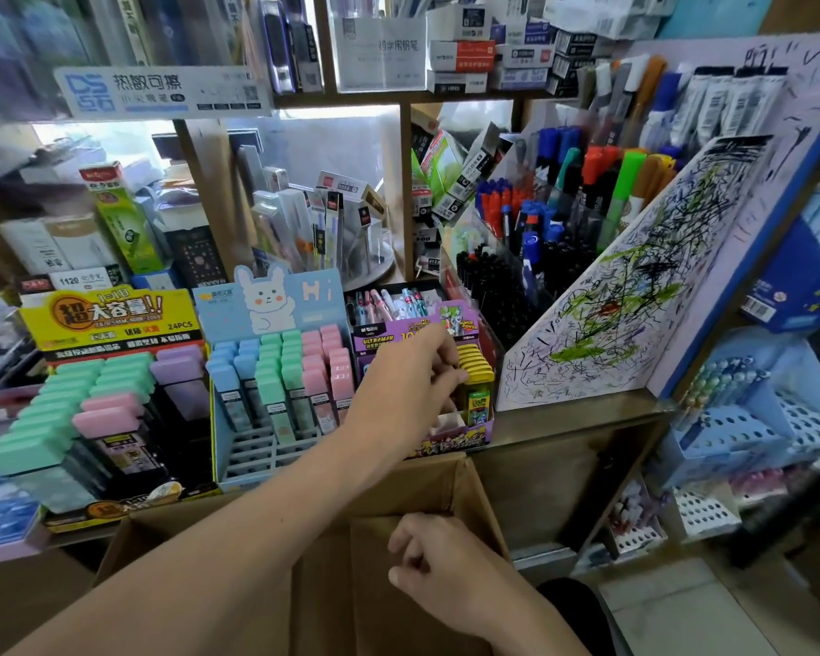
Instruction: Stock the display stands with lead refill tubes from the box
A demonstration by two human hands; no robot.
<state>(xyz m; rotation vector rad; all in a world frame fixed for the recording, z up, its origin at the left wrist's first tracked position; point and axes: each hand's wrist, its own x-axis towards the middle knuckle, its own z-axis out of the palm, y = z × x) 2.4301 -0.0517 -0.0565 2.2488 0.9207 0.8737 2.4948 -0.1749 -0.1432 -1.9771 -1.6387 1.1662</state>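
My left hand (pixel 413 371), fingers curled, meets yellow-capped lead refill tubes (pixel 478 371) at its three o'clock in the purple cardboard display stand (pixel 446 440), while my right hand (pixel 429 558) curls inside the brown cardboard box (pixel 474 494) at six o'clock; I can't tell whether either hand grips anything.

The left forearm (pixel 237 527) and right forearm (pixel 507 617) are bare up to the picture's edge. The left hand (pixel 410 371) and right hand (pixel 429 556) are bare too. A dark rounded shape (pixel 574 608), perhaps clothing, shows beside the right forearm.
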